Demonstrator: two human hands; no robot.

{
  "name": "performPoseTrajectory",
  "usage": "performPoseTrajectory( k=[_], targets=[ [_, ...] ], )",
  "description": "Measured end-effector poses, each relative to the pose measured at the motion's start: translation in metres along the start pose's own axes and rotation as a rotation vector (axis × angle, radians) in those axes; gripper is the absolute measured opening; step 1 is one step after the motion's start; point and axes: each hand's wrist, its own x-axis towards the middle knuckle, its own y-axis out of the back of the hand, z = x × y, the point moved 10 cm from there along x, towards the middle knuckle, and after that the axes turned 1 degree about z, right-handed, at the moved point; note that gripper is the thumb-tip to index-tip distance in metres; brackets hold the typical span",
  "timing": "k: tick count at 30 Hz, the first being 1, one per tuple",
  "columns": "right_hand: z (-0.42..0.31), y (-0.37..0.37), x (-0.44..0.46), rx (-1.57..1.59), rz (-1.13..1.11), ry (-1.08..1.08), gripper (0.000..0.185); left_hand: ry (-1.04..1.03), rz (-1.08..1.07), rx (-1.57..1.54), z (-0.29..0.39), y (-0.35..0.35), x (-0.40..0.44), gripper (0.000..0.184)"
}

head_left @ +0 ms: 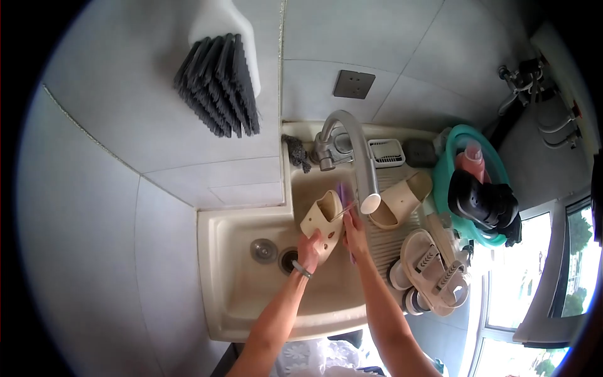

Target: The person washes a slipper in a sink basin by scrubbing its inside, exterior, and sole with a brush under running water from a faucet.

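Observation:
Over the sink [220,301], my left hand [309,249] grips a beige clog [321,213] by its lower part, with the opening tilted upward. Several small holes show in the clog's upper. Close beside it on the right, my right hand [355,234] is closed around a slim purple brush [342,191] held against the clog's side. My fingers and the clog cover much of the brush, and its bristles are hard to make out. The curved faucet [358,144] reaches over the sink just above my right hand.
A matching beige clog [402,201] and strappy sandals [433,270] rest on the ribbed drainboard to the right. Behind them stand a soap dish [386,152] and a teal basin [445,188] holding a black shoe [480,201]. A dark-bristled brush [220,85] hangs at upper left.

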Motion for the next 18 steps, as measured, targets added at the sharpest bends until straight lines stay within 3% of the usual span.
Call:
performPoseTrajectory(
  k=[2, 4, 6, 7, 8, 10, 11, 14, 15, 18],
  targets=[
    [0.000, -0.001, -0.009, 0.144, -0.044, -0.049, 0.045, 0.024, -0.123, -0.068, -0.002, -0.021, -0.007, 0.040],
    [-0.007, -0.005, -0.018, 0.169, -0.085, -0.050, 0.061, 0.027, -0.106, -0.073, 0.005, -0.028, -0.017, 0.043],
    [-0.008, -0.006, -0.022, 0.132, -0.099, -0.028, 0.074, 0.048, -0.118, 0.278, 0.005, -0.009, -0.021, 0.043],
    [-0.003, -0.005, -0.020, 0.176, -0.096, -0.033, 0.083, 0.049, -0.122, 0.290, 0.023, -0.011, -0.027, 0.043],
    [0.005, -0.005, -0.017, 0.192, -0.112, -0.050, 0.089, 0.148, -0.082, 0.755, 0.031, -0.001, -0.036, 0.043],
    [0.011, -0.004, -0.014, 0.216, -0.128, -0.069, 0.096, 0.249, -0.033, 1.228, 0.040, 0.014, -0.046, 0.044],
    [0.009, -0.005, -0.013, 0.161, -0.158, -0.024, 0.098, -0.072, 0.063, 1.358, 0.070, 0.007, -0.046, 0.046],
    [-0.002, -0.014, -0.014, 0.076, -0.231, 0.028, 0.102, -0.546, 0.118, 1.459, 0.130, -0.044, -0.063, 0.055],
    [-0.008, -0.019, -0.015, -0.010, -0.281, 0.080, 0.103, -0.716, 0.029, 1.509, 0.149, -0.081, -0.073, 0.055],
    [-0.014, -0.032, -0.017, -0.041, -0.411, 0.103, 0.100, -0.930, -0.139, 1.627, 0.155, -0.115, -0.073, 0.056]
  ],
)
